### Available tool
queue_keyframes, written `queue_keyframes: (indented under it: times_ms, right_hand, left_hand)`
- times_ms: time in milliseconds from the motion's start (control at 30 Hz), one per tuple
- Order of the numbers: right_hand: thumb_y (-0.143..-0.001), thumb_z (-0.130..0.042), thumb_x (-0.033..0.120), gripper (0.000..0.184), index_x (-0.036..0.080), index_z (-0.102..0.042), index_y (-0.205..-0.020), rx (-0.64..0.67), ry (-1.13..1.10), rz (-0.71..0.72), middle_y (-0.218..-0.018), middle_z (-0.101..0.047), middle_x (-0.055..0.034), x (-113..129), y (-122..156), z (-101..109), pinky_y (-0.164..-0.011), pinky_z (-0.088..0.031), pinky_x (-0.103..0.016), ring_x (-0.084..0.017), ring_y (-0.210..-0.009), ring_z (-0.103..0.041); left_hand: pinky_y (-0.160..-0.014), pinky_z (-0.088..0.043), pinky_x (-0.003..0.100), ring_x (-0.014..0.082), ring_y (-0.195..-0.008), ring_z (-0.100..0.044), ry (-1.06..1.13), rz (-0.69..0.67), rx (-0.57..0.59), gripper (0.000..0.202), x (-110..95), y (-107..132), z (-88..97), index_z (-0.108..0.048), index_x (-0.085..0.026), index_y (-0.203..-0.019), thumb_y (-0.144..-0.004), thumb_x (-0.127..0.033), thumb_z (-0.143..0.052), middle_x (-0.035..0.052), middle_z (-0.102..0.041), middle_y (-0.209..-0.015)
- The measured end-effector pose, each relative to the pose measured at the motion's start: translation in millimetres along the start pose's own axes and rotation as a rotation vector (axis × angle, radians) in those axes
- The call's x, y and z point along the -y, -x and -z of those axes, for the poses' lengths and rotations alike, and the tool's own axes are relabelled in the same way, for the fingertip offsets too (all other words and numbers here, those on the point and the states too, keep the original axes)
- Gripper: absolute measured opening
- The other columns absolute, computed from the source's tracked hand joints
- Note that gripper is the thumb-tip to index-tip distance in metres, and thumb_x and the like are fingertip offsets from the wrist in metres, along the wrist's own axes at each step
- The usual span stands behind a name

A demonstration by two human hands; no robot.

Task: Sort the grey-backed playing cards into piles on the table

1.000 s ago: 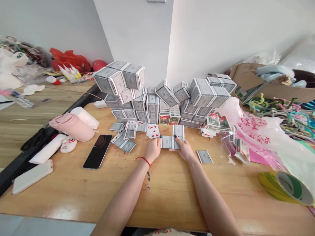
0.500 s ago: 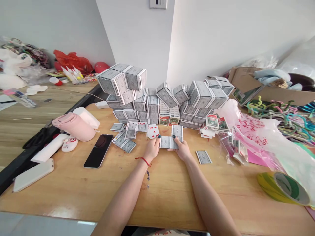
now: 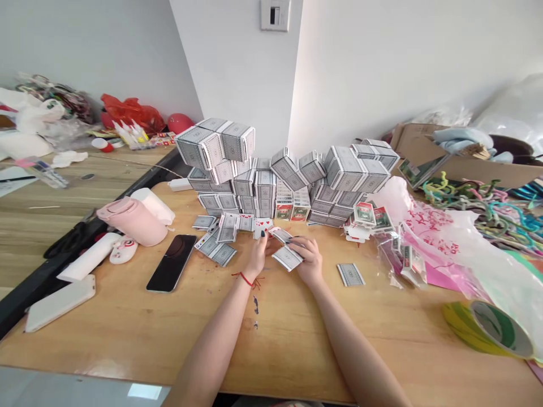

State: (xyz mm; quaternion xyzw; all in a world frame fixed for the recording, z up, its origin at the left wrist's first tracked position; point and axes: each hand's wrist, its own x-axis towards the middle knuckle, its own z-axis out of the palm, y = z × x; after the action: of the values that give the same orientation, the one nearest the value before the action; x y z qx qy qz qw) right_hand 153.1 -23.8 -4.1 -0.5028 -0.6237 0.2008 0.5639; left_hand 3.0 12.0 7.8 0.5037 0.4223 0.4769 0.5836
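Between my two hands are a few playing cards (image 3: 287,258) with grey patterned backs, tilted above the table. My right hand (image 3: 310,261) grips them from the right, its fingers curled over the upper edge. On the other side my left hand (image 3: 255,255), with a red string at the wrist, pinches the far left end of the cards; its lower fingers are partly hidden. Just beyond lie loose face-up cards (image 3: 262,225) with red pips. More cards (image 3: 216,250) lie in a loose pile to the left, and a single one (image 3: 350,275) rests face down to the right.
Behind the hands stands a structure of card-built blocks (image 3: 265,186), with card boxes (image 3: 300,212) in its middle. A phone (image 3: 172,263), pink bottle (image 3: 133,221) and white power bank (image 3: 60,303) lie left. Right are card packs (image 3: 365,215), plastic bags (image 3: 441,226) and tape (image 3: 487,328).
The cards have gone from an upright L-shaped layout, backs toward me, to a turned, tilted position. My right hand has rotated with its fingers now on top. The view has tipped slightly upward.
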Motion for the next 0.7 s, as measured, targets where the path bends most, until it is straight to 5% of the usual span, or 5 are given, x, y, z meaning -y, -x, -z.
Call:
queue_keyframes:
  times_ms: [100,333,467,600,700]
  right_hand:
    - [-0.074,-0.053,0.018,0.026,0.031,-0.066,-0.093,0.147,0.116,0.149,-0.104,-0.060,-0.0055,2,3,-7,-0.088,-0.037,-0.046,-0.025,-0.104,-0.046]
    - [-0.059,-0.048,0.007,0.054,0.025,-0.056,-0.110,0.289,0.114,0.172,-0.123,-0.044,-0.0069,11,5,-1,-0.091,-0.032,-0.048,-0.028,-0.112,-0.038]
    - [-0.063,-0.047,0.014,0.044,0.022,-0.057,-0.105,0.201,-0.141,-0.057,-0.120,-0.046,-0.0079,6,2,4,-0.086,-0.038,-0.039,-0.026,-0.107,-0.045]
    - [-0.075,-0.048,0.029,0.026,0.020,-0.057,-0.097,0.123,-0.329,-0.418,-0.091,-0.060,-0.0056,-3,-3,5,-0.068,-0.044,-0.030,-0.019,-0.078,-0.055]
    - [-0.073,-0.054,0.035,0.021,0.018,-0.058,-0.085,0.180,-0.444,-0.475,-0.078,-0.061,-0.0030,-5,-5,6,-0.063,-0.042,-0.027,-0.016,-0.070,-0.054]
  left_hand:
    - [-0.065,-0.046,0.031,0.0190,-0.075,-0.060,0.171,0.072,0.120,0.046,-4,0,4.3,-0.057,-0.014,-0.101,-0.077,-0.050,-0.043,0.0093,-0.064,-0.083]
    - [-0.061,-0.047,0.029,0.0174,-0.070,-0.061,0.218,0.110,0.118,0.031,-7,0,8.5,-0.056,-0.014,-0.097,-0.071,-0.031,-0.054,0.0080,-0.064,-0.087]
    - [-0.059,-0.048,0.029,0.0154,-0.064,-0.061,0.140,0.140,0.159,0.033,-10,1,8.4,-0.055,-0.016,-0.102,-0.072,-0.029,-0.053,0.0062,-0.064,-0.081]
    - [-0.054,-0.046,0.026,0.0137,-0.060,-0.058,0.065,0.206,0.322,0.032,-11,4,6.7,-0.053,-0.019,-0.104,-0.073,-0.025,-0.053,0.0028,-0.062,-0.074]
    - [-0.051,-0.044,0.023,0.0119,-0.057,-0.054,0.016,0.190,0.406,0.032,-11,5,3.9,-0.051,-0.019,-0.104,-0.073,-0.027,-0.053,0.0003,-0.058,-0.069]
